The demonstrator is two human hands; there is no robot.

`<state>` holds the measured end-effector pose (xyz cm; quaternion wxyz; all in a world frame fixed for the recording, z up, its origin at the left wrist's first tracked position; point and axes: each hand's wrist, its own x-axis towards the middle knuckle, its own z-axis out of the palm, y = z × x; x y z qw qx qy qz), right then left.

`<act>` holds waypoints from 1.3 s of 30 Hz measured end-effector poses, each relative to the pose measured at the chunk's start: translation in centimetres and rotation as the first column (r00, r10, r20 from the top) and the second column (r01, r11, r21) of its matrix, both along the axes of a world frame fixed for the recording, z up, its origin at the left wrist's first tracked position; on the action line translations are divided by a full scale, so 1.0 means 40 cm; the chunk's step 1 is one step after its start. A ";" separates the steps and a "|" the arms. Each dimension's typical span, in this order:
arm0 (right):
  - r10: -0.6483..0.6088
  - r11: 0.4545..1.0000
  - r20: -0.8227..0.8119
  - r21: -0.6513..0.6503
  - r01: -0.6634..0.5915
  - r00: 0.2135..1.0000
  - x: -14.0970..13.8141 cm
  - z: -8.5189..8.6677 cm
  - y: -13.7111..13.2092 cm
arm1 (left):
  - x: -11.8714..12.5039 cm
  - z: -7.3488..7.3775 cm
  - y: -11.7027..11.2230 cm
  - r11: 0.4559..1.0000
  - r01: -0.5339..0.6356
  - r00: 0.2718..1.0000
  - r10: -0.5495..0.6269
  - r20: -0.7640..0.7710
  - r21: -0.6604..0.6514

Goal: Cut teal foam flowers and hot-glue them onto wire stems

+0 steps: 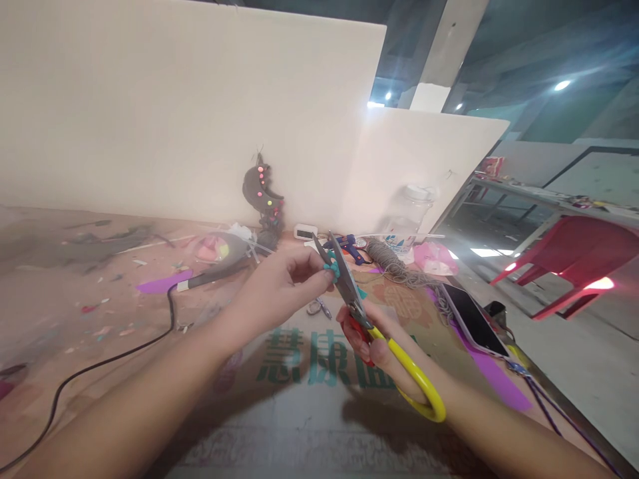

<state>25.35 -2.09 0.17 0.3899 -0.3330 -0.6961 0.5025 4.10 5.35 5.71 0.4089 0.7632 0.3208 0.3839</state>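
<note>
Between the thumb and fingers of my left hand is a small teal piece, crumpled or folded; whether it is paper, felt or foam I cannot tell. My right hand grips a pair of scissors with yellow and red handles. Their blades are parted and point up and away, right beside the teal piece. Another teal bit shows behind the blades. Both hands are raised above a printed cardboard sheet with green characters.
A dark crescent ornament with coloured dots hangs against the white board. Behind my hands lie a blue glue gun, grey yarn and a clear jar. A phone rests at right; a black cable crosses the left.
</note>
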 end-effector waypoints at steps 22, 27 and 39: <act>-0.135 0.990 0.149 0.064 0.127 0.980 -0.007 0.023 0.000 | -0.031 0.013 0.016 0.995 -0.073 0.979 0.084 -0.186 0.067; -0.089 0.996 0.057 -0.019 0.090 0.994 -0.004 -0.008 0.002 | -0.025 0.012 0.012 0.999 -0.053 0.987 0.052 -0.151 -0.003; -0.102 0.995 0.035 -0.004 0.102 0.994 -0.001 -0.004 0.004 | -0.031 0.016 0.015 0.999 -0.039 0.990 0.039 -0.138 -0.003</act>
